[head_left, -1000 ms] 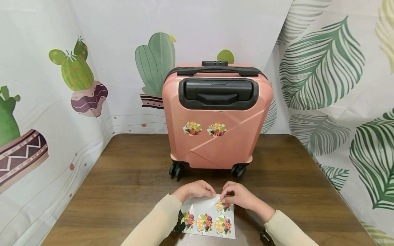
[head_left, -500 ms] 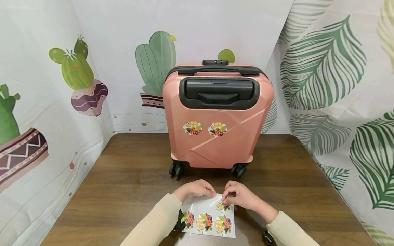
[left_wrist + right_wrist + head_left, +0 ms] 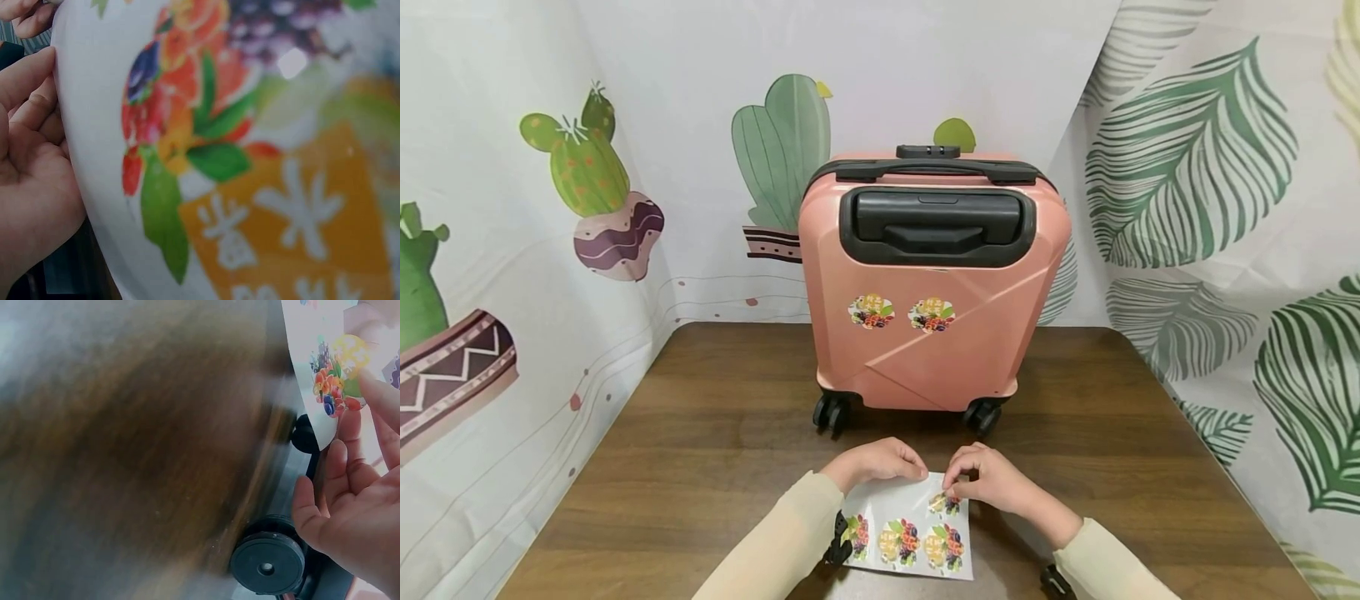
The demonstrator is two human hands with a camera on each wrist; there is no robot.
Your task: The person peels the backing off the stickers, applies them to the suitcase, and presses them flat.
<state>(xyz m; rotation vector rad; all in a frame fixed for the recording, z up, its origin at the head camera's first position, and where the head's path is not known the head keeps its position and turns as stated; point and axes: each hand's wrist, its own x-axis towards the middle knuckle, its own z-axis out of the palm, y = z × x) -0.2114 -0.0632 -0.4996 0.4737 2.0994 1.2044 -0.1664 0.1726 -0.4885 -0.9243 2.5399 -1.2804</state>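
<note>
A white sheet of fruit stickers (image 3: 887, 502) is in front of me in the head view, several round fruit prints along its lower part. My left hand (image 3: 880, 461) pinches the sheet's upper edge between thumb and fingers. At the sheet's top right corner, my right hand (image 3: 992, 481) pinches the edge of a fruit sticker (image 3: 945, 505) with thumb and forefinger. That sticker (image 3: 337, 378) also shows under the fingertips in the right wrist view, the other fingers loosely bent below. The left wrist view is filled by the sheet's prints (image 3: 219, 162), with the left hand (image 3: 37, 150) along its edge.
A pink suitcase (image 3: 917, 367) stands upright on the brown wooden table (image 3: 722, 433) behind the hands. On its front are a left sticker (image 3: 871, 312) and a right sticker (image 3: 931, 316), side by side. Black wheels (image 3: 831, 412) support it. A patterned curtain (image 3: 700, 167) hangs behind.
The right hand has shifted very slightly right, still at the top right sticker. The left hand and sheet stay almost where they were.
</note>
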